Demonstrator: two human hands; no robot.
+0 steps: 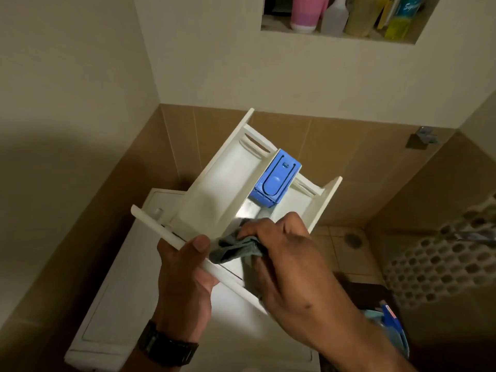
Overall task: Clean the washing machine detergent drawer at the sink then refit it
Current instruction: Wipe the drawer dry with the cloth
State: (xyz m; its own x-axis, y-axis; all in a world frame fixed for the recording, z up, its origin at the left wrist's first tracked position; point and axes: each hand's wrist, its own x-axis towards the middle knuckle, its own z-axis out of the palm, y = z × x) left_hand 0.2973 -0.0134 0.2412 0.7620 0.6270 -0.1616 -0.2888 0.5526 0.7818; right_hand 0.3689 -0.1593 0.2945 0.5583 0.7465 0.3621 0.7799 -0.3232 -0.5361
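Left hand (185,267) is gripping the white detergent drawer (230,181) by its front panel, thumb lying over the top edge of the panel and the other fingers curling underneath, and it is holding the drawer up in the air above the white washing machine (112,304), tilted so the open compartments are facing the camera. Right hand (290,253) is clutching a bunched grey cloth (236,247), fingers curling round it, and is pressing the cloth into the near end of the drawer's middle compartment, just behind the front panel. A blue insert (276,181) is sitting further back in that same compartment, apart from the cloth, with a shiny wet-looking patch showing between the two. The wide compartment to the left of it is lying bare and pale. A dark watch (166,347) is sitting on the left wrist. Behind the drawer the wall is showing brown tiles (349,157) below and cream paint above, and a recessed shelf (335,36) at the top is holding a pink container (306,12), a clear spray bottle (334,20) and yellow bottles (397,26). A white basket with round holes (440,253) is standing to the right, and a floor drain (353,240) is showing on the tiled floor beyond the right hand
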